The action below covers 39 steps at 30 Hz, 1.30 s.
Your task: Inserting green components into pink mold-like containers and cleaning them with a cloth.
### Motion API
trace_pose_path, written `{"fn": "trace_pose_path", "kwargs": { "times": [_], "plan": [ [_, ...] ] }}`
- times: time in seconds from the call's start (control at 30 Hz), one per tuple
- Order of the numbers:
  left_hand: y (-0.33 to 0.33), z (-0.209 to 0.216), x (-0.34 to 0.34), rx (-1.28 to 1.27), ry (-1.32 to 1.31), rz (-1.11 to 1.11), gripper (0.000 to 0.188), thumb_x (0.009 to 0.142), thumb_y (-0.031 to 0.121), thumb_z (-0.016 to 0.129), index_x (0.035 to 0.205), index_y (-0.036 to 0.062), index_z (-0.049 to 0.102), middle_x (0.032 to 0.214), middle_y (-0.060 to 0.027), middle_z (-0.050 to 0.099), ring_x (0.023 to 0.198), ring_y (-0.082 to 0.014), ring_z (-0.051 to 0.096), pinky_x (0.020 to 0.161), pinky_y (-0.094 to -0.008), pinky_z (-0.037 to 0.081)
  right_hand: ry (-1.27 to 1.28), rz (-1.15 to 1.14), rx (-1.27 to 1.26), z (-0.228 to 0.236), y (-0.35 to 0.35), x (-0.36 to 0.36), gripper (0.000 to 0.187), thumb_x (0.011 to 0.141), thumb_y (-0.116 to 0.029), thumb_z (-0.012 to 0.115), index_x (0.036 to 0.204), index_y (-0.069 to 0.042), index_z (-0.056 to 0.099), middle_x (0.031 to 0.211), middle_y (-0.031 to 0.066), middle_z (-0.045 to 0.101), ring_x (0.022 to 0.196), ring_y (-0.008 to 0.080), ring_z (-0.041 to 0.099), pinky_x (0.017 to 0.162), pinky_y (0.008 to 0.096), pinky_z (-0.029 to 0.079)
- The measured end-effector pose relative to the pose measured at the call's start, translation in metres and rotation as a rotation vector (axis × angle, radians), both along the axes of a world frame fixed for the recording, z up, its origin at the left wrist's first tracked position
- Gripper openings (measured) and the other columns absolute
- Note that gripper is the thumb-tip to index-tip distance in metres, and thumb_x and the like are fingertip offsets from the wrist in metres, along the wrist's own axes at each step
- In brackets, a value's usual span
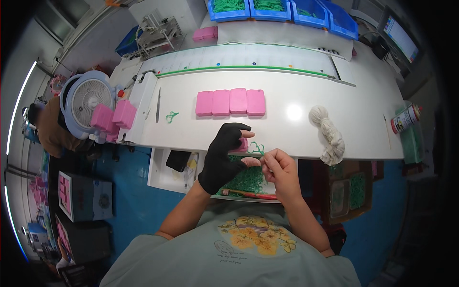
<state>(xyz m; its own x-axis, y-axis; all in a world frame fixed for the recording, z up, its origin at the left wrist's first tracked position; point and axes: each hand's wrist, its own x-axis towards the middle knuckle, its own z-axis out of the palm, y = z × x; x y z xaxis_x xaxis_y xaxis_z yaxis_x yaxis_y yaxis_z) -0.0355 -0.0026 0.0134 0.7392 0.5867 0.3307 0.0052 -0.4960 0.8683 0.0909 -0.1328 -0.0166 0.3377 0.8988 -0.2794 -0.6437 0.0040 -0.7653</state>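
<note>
Green piece: a small looped green piece (260, 151) is pinched by its narrow end only; it could be dropped or twisted round if that pinch is loosened, or if its loops are caught on the left hand (222, 155).
Drawer: below, at lower centre of the frame, a pile of similar green pieces (246, 179) is held in the drawer (154, 167); a dropped piece could be lost there, being so alike.
Pink block: a pink block (242, 145) is seen by the near edge of the counter (184, 134) and could be knocked off by a careless wrist movement.
Place of the green piece: it is held at the centre of the frame, between the hands, its loops turned towards the upper left, just above the left thumb tip; whether that thumb is touched cannot be told.
Right hand (279, 167): bare, thumb and forefinger pressed together on the green piece.
Left hand: gloved in black, thumb and forefinger spread wide around the block; whether it is gripped cannot be told.
</note>
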Motion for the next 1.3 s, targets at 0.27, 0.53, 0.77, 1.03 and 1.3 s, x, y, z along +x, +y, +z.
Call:
{"fn": "trace_pose_path", "kwargs": {
  "times": [0.27, 0.53, 0.77, 1.03, 1.3],
  "plan": [
    [0.004, 0.011, -0.002, -0.144, 0.108, -0.127, 0.031, 0.074, 0.008, 0.078, 0.102, 0.004, 0.066, 0.114, -0.0073, 0.058, 0.105, -0.0168, 0.058, 0.089, -0.0297, 0.048, -1.027, -0.151, 0.052, 0.016, -0.005, 0.0, 0.009, 0.09, -0.008, 0.065, 0.086, 0.001, 0.063, 0.071, 0.0058, 0.06, 0.06, 0.0104, 0.055, 0.052, 0.0247, 0.042],
    [0.007, 0.004, -0.003, -0.065, 0.066, -0.177, 0.017, 0.074, 0.003, 0.076, 0.089, 0.0026, 0.068, 0.109, -0.008, 0.059, 0.103, -0.0168, 0.059, 0.088, -0.0299, 0.049, -1.167, -0.191, 0.073, 0.023, -0.006, 0.003, 0.006, 0.086, -0.005, 0.066, 0.086, 0.0, 0.063, 0.072, 0.0093, 0.059, 0.057, 0.0164, 0.055, 0.051, 0.0284, 0.041],
    [0.004, 0.007, -0.002, -0.069, 0.054, -0.135, 0.02, 0.07, 0.001, 0.078, 0.086, 0.0033, 0.067, 0.11, -0.0083, 0.059, 0.1, -0.0178, 0.06, 0.085, -0.0305, 0.049, -1.205, -0.201, 0.093, 0.026, -0.006, 0.003, 0.006, 0.085, -0.004, 0.066, 0.084, 0.0, 0.062, 0.07, 0.0093, 0.058, 0.056, 0.0168, 0.055, 0.051, 0.0293, 0.042],
    [0.005, -0.001, -0.002, -0.024, 0.029, -0.131, 0.021, 0.067, -0.001, 0.079, 0.084, 0.0046, 0.067, 0.109, -0.0081, 0.059, 0.096, -0.0168, 0.06, 0.083, -0.0304, 0.05, -1.262, -0.2, 0.104, 0.026, -0.004, 0.001, 0.006, 0.084, -0.003, 0.066, 0.083, 0.0, 0.061, 0.071, 0.0094, 0.058, 0.056, 0.0184, 0.056, 0.052, 0.0306, 0.044],
    [0.005, -0.001, -0.003, 0.023, 0.031, -0.113, 0.02, 0.065, -0.001, 0.079, 0.082, 0.0045, 0.068, 0.106, -0.0078, 0.059, 0.095, -0.0176, 0.06, 0.083, -0.0309, 0.049, -1.3, -0.191, 0.101, 0.027, -0.004, 0.001, 0.007, 0.084, -0.004, 0.067, 0.083, -0.001, 0.061, 0.071, 0.0094, 0.058, 0.056, 0.0188, 0.057, 0.052, 0.0308, 0.045]
  ]
}}
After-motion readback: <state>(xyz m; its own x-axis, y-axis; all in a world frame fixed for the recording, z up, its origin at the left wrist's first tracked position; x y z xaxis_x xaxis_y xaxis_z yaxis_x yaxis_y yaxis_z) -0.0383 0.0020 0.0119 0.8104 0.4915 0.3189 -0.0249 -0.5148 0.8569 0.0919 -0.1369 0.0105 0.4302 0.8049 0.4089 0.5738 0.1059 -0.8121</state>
